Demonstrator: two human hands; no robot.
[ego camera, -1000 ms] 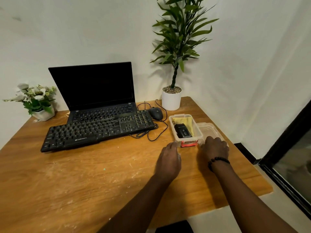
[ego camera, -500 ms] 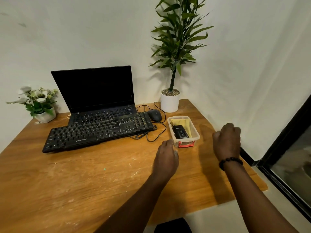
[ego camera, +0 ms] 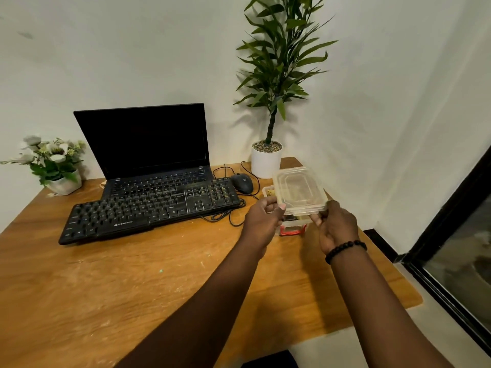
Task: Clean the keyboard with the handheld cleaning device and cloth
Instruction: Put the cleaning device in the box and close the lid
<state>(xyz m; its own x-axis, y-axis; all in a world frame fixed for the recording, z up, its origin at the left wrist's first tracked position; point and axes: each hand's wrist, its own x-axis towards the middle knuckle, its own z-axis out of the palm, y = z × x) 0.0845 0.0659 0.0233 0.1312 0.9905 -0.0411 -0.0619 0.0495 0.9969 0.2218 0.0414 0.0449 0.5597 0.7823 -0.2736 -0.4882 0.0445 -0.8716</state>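
Keyboard (ego camera: 151,207) long axis left-right, right end farther.

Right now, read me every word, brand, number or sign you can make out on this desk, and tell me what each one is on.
"ZEBRONICS": white brand name on the front edge of the black external keyboard.
Key legends on the external keyboard: too small and blurred to read.
Key legends on the laptop: too small to read; its screen is dark.
Round emblem on the black mouse: not legible.
Clear plastic lid held by both hands: no text visible.
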